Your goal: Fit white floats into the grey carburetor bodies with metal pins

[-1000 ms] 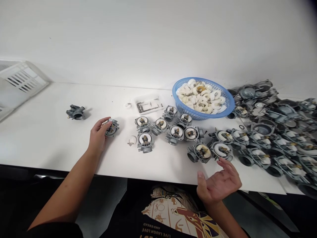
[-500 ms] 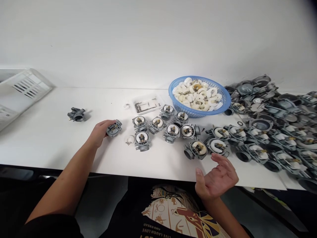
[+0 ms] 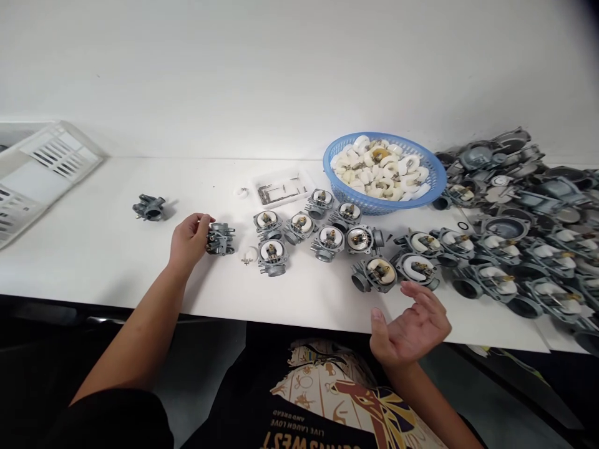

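grey metal carburetor (image 3: 221, 239) is gripped by the left hand (image 3: 188, 240); the right hand (image 3: 412, 327) is free, loosely curled.

The left hand (image 3: 189, 242) grips a carb (image 3: 221, 241) by its left side; a white float (image 3: 251, 253) lies just beside it. The right hand (image 3: 412, 329) is palm up, fingers loosely curled, near rows of carbs (image 3: 330, 239). Behind stand a tray (image 3: 283, 201) of pins and a blue basket (image 3: 360, 201) heaped with floats (image 3: 372, 169).
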Demonstrator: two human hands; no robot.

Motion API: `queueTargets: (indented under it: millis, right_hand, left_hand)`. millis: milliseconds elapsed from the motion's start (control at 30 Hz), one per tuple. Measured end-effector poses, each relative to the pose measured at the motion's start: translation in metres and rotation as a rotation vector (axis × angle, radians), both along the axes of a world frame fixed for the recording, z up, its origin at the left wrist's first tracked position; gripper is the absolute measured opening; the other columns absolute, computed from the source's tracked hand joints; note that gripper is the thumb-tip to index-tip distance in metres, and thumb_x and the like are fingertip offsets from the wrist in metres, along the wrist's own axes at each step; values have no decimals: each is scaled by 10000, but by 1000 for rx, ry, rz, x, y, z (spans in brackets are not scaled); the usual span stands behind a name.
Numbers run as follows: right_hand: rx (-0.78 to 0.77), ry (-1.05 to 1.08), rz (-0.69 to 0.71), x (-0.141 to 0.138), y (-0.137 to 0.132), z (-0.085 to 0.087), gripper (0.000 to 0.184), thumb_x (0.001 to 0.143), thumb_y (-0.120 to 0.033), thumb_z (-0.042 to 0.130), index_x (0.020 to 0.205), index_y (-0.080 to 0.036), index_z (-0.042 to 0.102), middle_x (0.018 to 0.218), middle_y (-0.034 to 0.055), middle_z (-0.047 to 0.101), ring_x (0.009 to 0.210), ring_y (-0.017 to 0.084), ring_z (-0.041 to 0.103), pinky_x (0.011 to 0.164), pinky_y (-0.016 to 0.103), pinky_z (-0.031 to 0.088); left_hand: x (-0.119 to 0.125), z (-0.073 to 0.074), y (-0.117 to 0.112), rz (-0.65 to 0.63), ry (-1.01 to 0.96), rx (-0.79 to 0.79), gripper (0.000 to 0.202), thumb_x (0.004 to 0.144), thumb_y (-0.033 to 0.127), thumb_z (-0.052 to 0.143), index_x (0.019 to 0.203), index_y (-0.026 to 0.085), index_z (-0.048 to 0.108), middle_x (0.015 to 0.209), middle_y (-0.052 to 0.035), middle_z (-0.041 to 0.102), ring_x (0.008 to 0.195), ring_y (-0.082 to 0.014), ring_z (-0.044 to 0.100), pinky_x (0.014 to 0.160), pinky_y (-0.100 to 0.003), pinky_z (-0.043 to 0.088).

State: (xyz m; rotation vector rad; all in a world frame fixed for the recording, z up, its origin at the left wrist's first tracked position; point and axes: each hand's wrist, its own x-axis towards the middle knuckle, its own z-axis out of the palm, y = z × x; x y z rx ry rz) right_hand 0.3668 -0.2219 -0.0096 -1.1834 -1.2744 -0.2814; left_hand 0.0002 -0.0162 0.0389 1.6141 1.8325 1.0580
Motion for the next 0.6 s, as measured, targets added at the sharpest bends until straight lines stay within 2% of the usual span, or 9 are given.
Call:
queueTargets:
  millis: [67,133,200,267,333,367,433,500,600]
  right_hand:
    - [-11,-4,4,0,0,0,687,733,-217,734,1370,-240,479,1166,99,505,1076,304,583,847,518,529]
    - [-20,-10,-3,0,-1,0,678,745,-216,732,1372,-245,477,1167,102,504,1070,303,580,845,520,528]
    - [-4,-8,-37,0,-2,0,662,757,-227,722,1371,-253,478,1172,102,499,1048,292,569,835,514,525]
    - [24,1,-71,0,-2,0,658,755,-237,717,1369,-249,479,1184,108,490,1045,291,552,831,514,519]
    - [30,7,-77,-1,-3,0,663,745,-237,719,1362,-236,477,1199,120,475,1063,303,539,837,523,513]
    - [26,4,-73,-2,-3,0,661,739,-235,719,1354,-232,477,1202,124,468,1071,309,535,840,527,512]
    - [13,-7,-67,-2,-3,1,643,738,-234,711,1338,-232,478,1202,125,458,1081,313,530,851,535,509]
    - [3,-18,-65,-2,-3,2,632,739,-237,705,1328,-234,477,1199,124,455,1090,315,528,859,540,505]
    - [-7,-14,-52,-3,-3,4,633,738,-225,704,1327,-223,472,1195,130,459,1112,321,528,868,543,502]
  left_hand:
    - [1,-1,3,-4,41,31,411,929,540,506,817,201,709,672,-19,643,565,-152,552,518,-254,403]
    - [-2,-4,4,-12,1,36,495,955,592,443,830,196,712,701,-31,640,577,-154,552,523,-262,402]
    - [-8,-8,1,-39,-85,55,556,962,642,395,947,198,728,768,-45,654,636,-168,587,559,-268,436]
    - [-16,-12,-8,-141,-156,110,578,945,670,413,1144,211,703,946,-72,698,832,-206,659,694,-284,507]
    - [-22,-12,-20,-294,-158,155,618,862,680,567,1289,239,644,1219,-101,682,1107,-266,648,880,-325,529]
    - [-23,-12,-27,-351,-130,154,672,778,661,686,1312,255,636,1332,-108,639,1214,-300,607,944,-347,521]
    - [-22,-10,-38,-383,-61,127,791,601,544,873,1311,278,648,1422,-107,585,1307,-345,545,992,-370,515]
    - [-18,-9,-44,-331,-33,108,821,530,415,939,1295,293,668,1383,-100,607,1225,-325,595,946,-348,537]
    - [-15,-13,-42,-207,-44,94,749,569,354,939,1273,299,687,1181,-75,694,899,-218,669,793,-286,558]
